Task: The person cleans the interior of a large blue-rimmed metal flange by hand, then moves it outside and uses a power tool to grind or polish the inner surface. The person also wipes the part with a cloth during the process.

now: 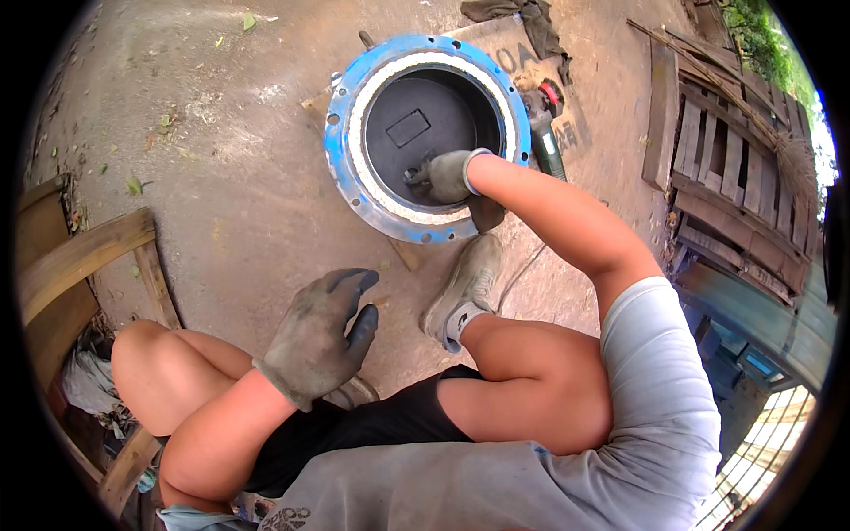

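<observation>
In front of me stands a round blue flanged pipe piece [343, 181] with bolt holes round its rim. A rough whitish band [357, 133] runs inside the flange, around a black, hollow interior [425, 106] with a rectangular outline on its bottom. My right hand [445, 177], in a grey work glove, reaches over the near right rim into the opening. Its fingers are closed together low inside; what they hold, if anything, I cannot make out. My left hand [323, 332], gloved too, hovers above my lap, thumb and fingers apart, holding nothing.
An angle grinder [546, 133] with a red part lies right of the flange, on a marked board [575, 119]. Dark cloth [536, 26] lies beyond. Wooden pallets [735, 159] stand at right, a wooden frame [88, 257] at left. My shoe [465, 279] is close to the flange.
</observation>
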Available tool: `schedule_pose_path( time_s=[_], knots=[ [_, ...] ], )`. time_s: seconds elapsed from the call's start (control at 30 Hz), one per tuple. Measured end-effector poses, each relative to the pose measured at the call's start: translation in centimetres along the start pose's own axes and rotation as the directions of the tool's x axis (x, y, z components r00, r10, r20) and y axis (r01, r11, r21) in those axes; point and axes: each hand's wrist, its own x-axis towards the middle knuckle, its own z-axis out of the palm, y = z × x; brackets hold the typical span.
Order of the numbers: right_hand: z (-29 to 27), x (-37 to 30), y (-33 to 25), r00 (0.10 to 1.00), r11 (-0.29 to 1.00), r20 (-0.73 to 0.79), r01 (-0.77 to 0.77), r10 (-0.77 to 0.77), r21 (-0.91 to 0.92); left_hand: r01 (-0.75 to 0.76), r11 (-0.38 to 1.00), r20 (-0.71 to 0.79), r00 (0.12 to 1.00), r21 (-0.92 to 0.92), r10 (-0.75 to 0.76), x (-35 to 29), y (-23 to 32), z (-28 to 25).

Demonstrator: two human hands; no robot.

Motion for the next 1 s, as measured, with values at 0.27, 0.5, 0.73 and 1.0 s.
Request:
schedule_pose_path(
  time_s=[0.27,0.5,0.73,1.0],
  knots=[
    [1.0,-0.2,-0.4,0.984,0.989,-0.111,-0.144,0.142,-0.016,-0.042,0.996,0.014,0.999,0.073,0.041,-0.1,-0.9,1.1],
    [0.1,-0.5,-1.4,0.981,0.978,-0.082,-0.183,0.175,-0.099,-0.039,0.998,0.019,0.999,0.047,0.038,0.4,-0.5,1.4],
    [0.8,-0.5,0.6,0.999,0.999,-0.025,-0.030,0.030,-0.016,-0.055,0.992,0.034,0.998,0.116,0.052,0.3,-0.6,1.4],
    [-0.1,-1.1,-2.0,0.959,0.967,-0.212,-0.219,0.188,-0.132,-0.028,0.995,0.117,0.993,0.099,0.016,0.2,-0.4,2.0]
  ],
)
